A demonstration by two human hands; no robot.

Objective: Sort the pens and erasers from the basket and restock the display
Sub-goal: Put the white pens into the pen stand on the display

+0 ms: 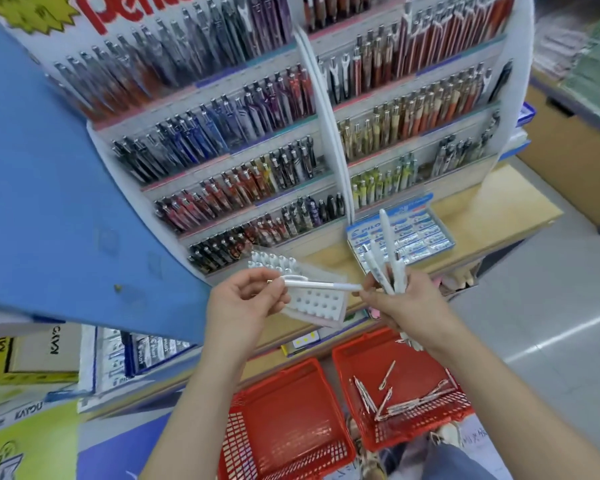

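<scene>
The left hand (243,303) pinches a light, stiff, slick white pen (321,285) at its clip end, tip toward three o'clock, where the right hand (400,301) clamps a bundle (387,258).

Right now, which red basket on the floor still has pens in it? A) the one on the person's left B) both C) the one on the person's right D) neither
C: the right basket holds a scatter of loose pens on its floor, while the left basket shows only bare red plastic inside.
</scene>
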